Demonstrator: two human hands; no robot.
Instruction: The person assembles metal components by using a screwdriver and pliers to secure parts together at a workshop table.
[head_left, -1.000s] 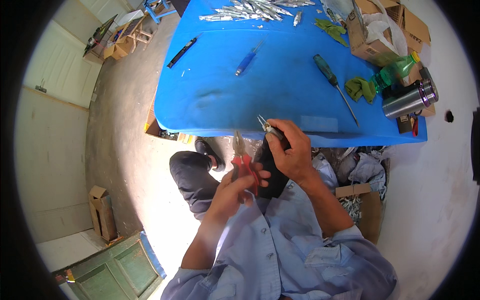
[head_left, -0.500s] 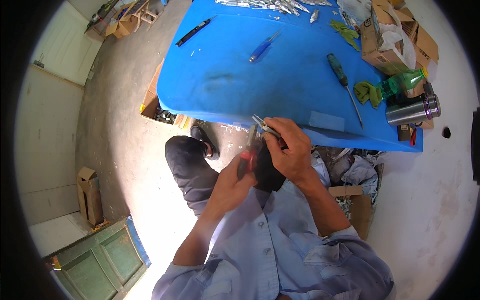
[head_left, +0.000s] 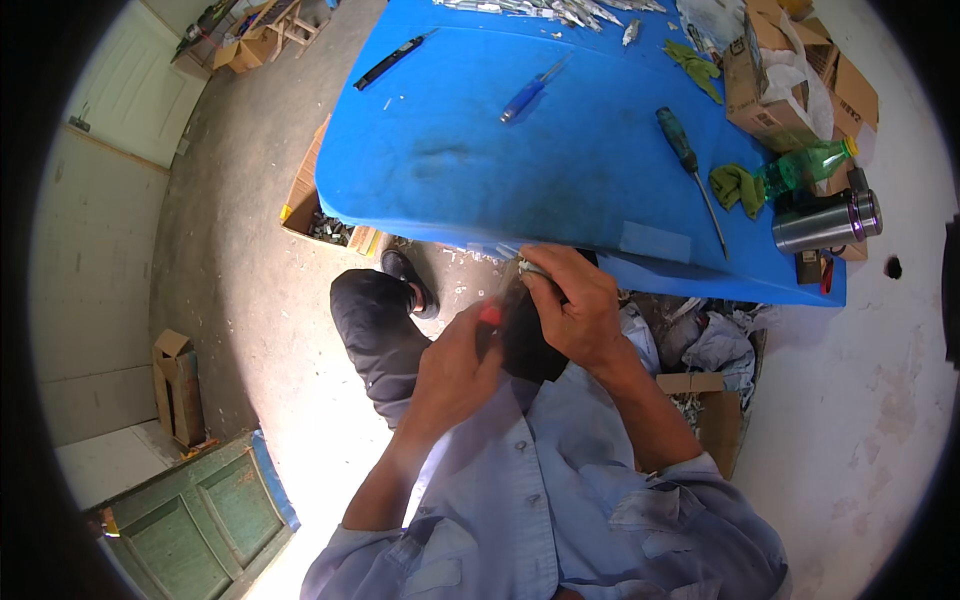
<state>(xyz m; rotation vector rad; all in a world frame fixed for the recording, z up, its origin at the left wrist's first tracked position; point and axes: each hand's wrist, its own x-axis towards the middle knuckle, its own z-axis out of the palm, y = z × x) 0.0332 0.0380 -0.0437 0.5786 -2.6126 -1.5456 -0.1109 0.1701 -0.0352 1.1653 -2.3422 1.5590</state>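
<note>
In front of my lap, just off the near edge of the blue-covered table (head_left: 420, 170), both hands are close together. My left hand (head_left: 455, 365) is closed round a tool with a red and black handle (head_left: 490, 315). Motion smears its metal end, so its exact kind is unclear. My right hand (head_left: 575, 305) pinches a small silvery metal piece (head_left: 530, 268) between thumb and fingers, its far end blurred. The tool's blurred end lies beside this piece; I cannot tell whether they touch.
On the table lie a blue screwdriver (head_left: 522, 102), a black pen-like tool (head_left: 390, 62), a dark green-handled screwdriver (head_left: 676, 140) and a pile of silvery pieces (head_left: 560, 8). At right stand a steel flask (head_left: 825, 222), a green bottle (head_left: 805, 168) and a cardboard box (head_left: 760, 105).
My left hand has shifted slightly left and down, and the tool's metal end is now more smeared. My right hand has moved slightly, still pinching the metal piece.
</note>
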